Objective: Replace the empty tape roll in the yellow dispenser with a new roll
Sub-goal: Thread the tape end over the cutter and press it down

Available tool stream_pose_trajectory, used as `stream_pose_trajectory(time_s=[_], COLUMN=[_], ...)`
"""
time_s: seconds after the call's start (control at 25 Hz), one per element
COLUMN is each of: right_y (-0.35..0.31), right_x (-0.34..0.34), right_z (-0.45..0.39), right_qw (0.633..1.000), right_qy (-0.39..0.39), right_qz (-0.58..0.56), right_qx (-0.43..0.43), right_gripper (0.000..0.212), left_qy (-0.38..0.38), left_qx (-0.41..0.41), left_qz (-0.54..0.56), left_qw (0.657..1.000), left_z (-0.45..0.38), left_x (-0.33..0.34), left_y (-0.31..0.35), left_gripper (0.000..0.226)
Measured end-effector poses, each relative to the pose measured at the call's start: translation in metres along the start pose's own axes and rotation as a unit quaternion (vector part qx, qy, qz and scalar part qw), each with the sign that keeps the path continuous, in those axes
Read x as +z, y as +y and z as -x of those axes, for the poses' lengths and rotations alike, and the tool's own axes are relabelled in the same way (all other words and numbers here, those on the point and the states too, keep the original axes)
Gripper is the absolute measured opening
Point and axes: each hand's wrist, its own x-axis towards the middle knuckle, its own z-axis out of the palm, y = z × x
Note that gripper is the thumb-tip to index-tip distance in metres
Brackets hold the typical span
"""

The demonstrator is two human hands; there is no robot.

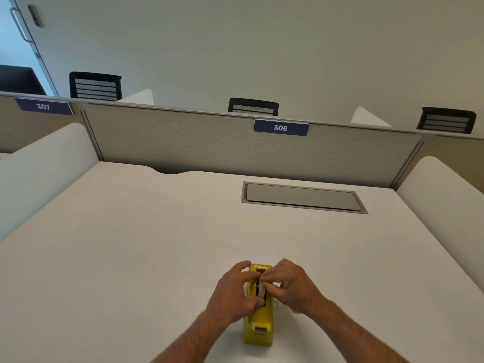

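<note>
Hands are meeting over the yellow dispenser (258, 322), which is sitting on the white table (131, 244) near the front edge. The left hand (231, 290) is wrapping around the dispenser's left side, its grip curling onto the top. The right hand (292, 282) is pinching its fingertips together at the tape roll (260, 288), which is sitting down in the dispenser's open slot. How much tape is on the roll is too hard to see. A grey lid (301, 197) is lying shut farther back in the table.
</note>
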Motion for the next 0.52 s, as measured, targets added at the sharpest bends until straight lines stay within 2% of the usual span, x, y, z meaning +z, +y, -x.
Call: stream_pose_trajectory(time_s=[0.52], right_y=[-0.0001], right_x=[-0.0007], right_z=[-0.0021], right_qw=[1.0], right_qy=[-0.01], right_qz=[0.019], right_qx=[0.006], right_gripper=[0.014], left_qy=[0.002], left_qx=[-0.003], left_qz=[0.0], left_qw=[1.0], left_z=[-0.0003], left_x=[0.0006], left_y=[0.0002], left_gripper=[0.064])
